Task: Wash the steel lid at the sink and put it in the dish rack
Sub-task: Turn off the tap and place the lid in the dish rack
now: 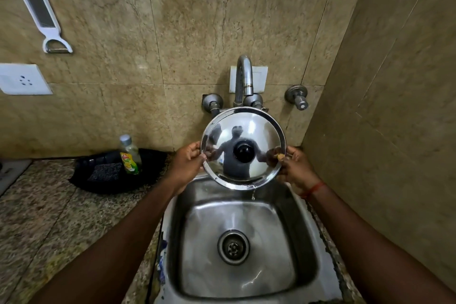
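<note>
Two bare hands hold one lid over a sink, nothing else being handled. Tiled wall point(197, 32) fills the back and right side. Speckled stone counter point(49, 217) runs along the left, its right edge meeting the sink. Steel sink point(303, 242) sits at the counter's right end, basin wet, round drain point(233, 247) near the middle of the basin floor. Steel lid point(243, 149) is held upright above the sink's back edge, just below the tap point(244, 76), shiny domed side facing the camera, black knob point(243, 152) at its centre; a drop hangs under its lower rim. Left hand point(188, 164) grips the lid's left rim, fingers curled behind, thumb on the front. Right hand point(294, 168) pinches the right rim, thumb over the front; red thread band on that wrist. Black tray point(111, 180) lies at the counter's back edge, left of the sink, with a dark scrub pad point(104, 171) in it. Dish soap bottle point(129, 155) stands upright in the tray, yellow label, grey cap. White peeler point(39, 12) hangs on the wall upper left. White socket plate point(23, 79) sits below it. Second valve point(297, 99) on the wall right of the tap.
</note>
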